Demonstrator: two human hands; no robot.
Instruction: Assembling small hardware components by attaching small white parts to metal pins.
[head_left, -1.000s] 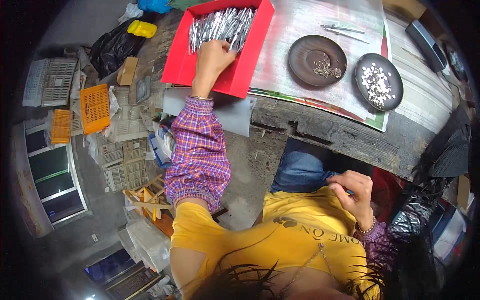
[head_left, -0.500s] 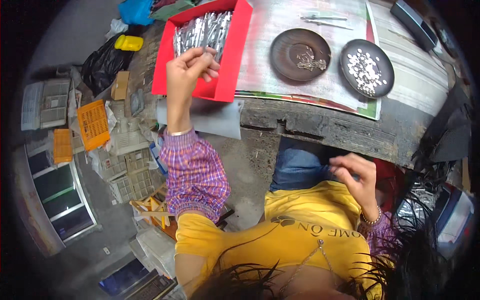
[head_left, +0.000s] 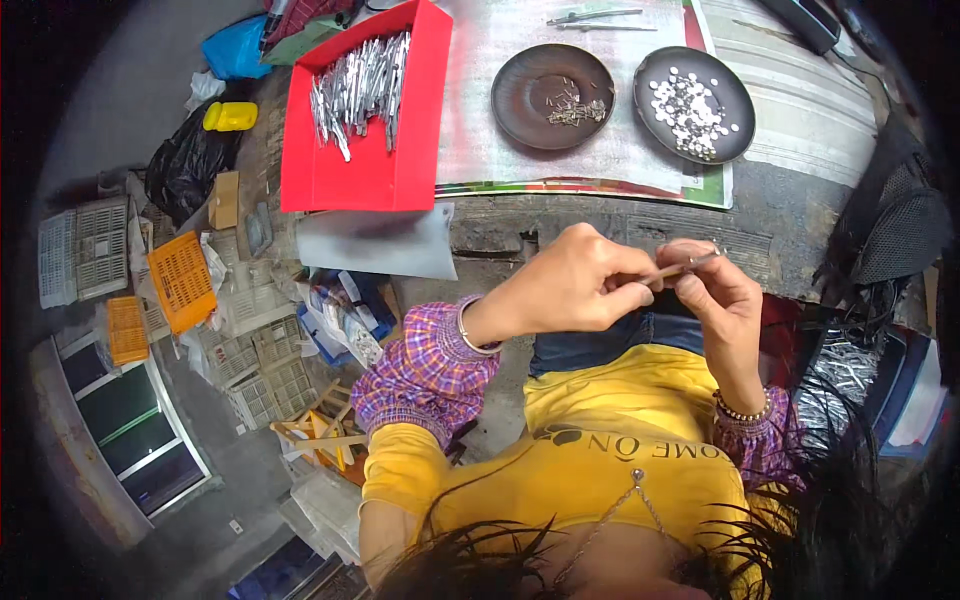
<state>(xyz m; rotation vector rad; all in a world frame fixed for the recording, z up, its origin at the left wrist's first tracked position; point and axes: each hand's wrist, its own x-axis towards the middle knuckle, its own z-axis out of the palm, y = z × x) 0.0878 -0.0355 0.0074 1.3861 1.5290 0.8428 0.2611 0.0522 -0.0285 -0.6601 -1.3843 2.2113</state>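
My left hand [head_left: 575, 282] and my right hand [head_left: 722, 292] meet in front of my lap, near the table's front edge. Between them lies a slim metal strip [head_left: 680, 268]; the left fingers pinch one end and the right fingers close round the other. Its exact kind is too small to make out. Many similar silvery strips [head_left: 362, 90] lie heaped in a red box [head_left: 418, 150] at the table's left. Of the two dark round plates, the left plate [head_left: 515, 115] bears small brassy pins [head_left: 578, 108], and the right plate [head_left: 735, 85] bears small silvery discs [head_left: 690, 110].
Two slender metal tools [head_left: 600, 20] lie on the papered table beyond the plates. A dark mesh bag [head_left: 900, 215] hangs at the right edge, above a container of more silvery pieces [head_left: 840, 370]. Orange crates [head_left: 182, 275] stand on the floor to the left.
My left hand has left the red box and come right and nearer, carrying a metal strip. My right hand has risen slightly and now grips the strip too.
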